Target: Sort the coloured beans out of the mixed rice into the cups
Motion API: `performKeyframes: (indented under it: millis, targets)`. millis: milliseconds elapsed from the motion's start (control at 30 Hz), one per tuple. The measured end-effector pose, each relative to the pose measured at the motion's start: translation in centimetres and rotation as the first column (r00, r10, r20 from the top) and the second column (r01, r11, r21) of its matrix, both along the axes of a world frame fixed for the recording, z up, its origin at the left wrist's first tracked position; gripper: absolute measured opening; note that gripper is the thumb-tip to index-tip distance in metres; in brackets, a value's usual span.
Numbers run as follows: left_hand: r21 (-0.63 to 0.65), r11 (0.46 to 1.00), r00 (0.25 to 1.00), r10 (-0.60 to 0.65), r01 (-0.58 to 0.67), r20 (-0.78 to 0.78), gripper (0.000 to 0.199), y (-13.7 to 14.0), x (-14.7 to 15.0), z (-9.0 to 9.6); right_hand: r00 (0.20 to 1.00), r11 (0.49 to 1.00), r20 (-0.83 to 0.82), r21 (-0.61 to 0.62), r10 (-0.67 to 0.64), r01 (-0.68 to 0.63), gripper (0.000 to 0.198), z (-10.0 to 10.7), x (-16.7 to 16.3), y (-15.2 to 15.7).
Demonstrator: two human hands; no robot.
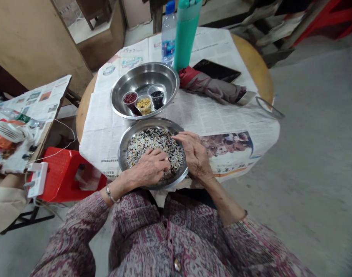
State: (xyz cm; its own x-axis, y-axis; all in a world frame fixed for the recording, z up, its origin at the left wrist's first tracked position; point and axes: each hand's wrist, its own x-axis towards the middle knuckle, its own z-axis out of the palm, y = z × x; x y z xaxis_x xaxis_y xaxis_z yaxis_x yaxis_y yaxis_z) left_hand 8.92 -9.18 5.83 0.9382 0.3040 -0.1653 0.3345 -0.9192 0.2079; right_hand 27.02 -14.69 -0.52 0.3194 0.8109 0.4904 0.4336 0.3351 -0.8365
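Note:
A steel bowl (123,148) near the table's front edge holds a loose mix of pale grains (144,142) with dark, red and yellow bits among them. My left hand (151,166) reaches over the near rim, its fingers curled down among the grains; whatever the fingertips pinch is hidden. At the right rim is my right hand (195,156), fingers bent but apart from the thumb, the tips over the bowl's edge. Just behind stands a larger steel basin (144,71) with three clear plastic cups inside: red beans (130,97), yellow kernels (143,104) and black beans (157,95).
Newspaper (98,127) covers the round table. At the back stand a water bottle (168,38) and a green flask (187,34). A folded umbrella (213,86) and a dark tablet (216,70) lie to the right. Leftward are a red stool (59,173) and another person's sleeve (7,206).

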Motion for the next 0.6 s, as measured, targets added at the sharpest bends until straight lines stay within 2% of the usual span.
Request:
performKeyframes:
  millis: [100, 200, 300, 333, 467, 600]
  targets:
    - [0.047, 0.995, 0.995, 0.094, -0.093, -0.024, 0.015, 0.2, -2.5, 0.6, 1.000, 1.000, -0.003, 0.003, -0.002, 0.002, 0.041, -0.1, 0.0, 0.0]
    - [0.107, 0.968, 0.974, 0.225, -0.227, 0.029, 0.016, 0.3, -4.4, 1.4, 1.000, 1.000, -0.004, 0.007, -0.001, 0.001, 0.040, -0.2, -0.1, 0.0]
    - [0.103, 0.948, 0.954, 0.298, -0.300, 0.042, 0.009, 0.0, -5.8, 1.9, 1.000, 1.000, 0.000, 0.010, -0.001, 0.001, 0.038, -0.2, -0.1, 0.0]
    - [0.091, 0.945, 0.950, 0.312, -0.313, 0.024, 0.009, -0.2, -6.1, 1.9, 1.000, 1.000, 0.001, 0.010, 0.000, 0.000, 0.038, -0.2, -0.1, 0.0]
    - [0.001, 0.932, 0.931, 0.361, -0.362, -0.058, 0.038, -0.7, -6.6, 1.4, 1.000, 1.000, 0.002, 0.003, -0.005, 0.005, 0.038, -0.2, -0.1, 0.0]
    - [-0.169, 0.918, 0.933, 0.359, -0.359, -0.031, 0.034, -1.4, -5.6, 0.9, 1.000, 1.000, -0.003, -0.010, -0.008, 0.008, 0.038, -0.2, -0.1, 0.0]
